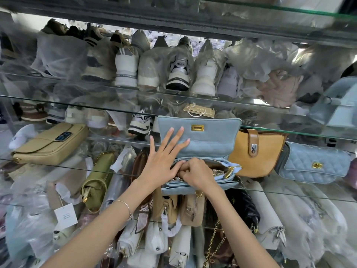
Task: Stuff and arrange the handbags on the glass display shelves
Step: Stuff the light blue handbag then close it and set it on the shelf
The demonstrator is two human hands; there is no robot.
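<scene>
On middle glass shelf, centre, at front edge: light-blue flap handbag, flap thrown up and back, gold clasp facing out, mouth open. Left hand released, fingers spread flat against flap underside, pinning it open. Right hand clenched in bag mouth, apparently bunched on chain strap; exact hold hidden under knuckles. Step judged: stuffing, tucking chain inside. Next: push remaining chain below the rim, withdraw, drop flap, seat clasp, square bag in the row. Just right, touching: tan saddle bag, then quilted blue bag. Left, apart: beige flap bag. Above: wrapped sneakers.
</scene>
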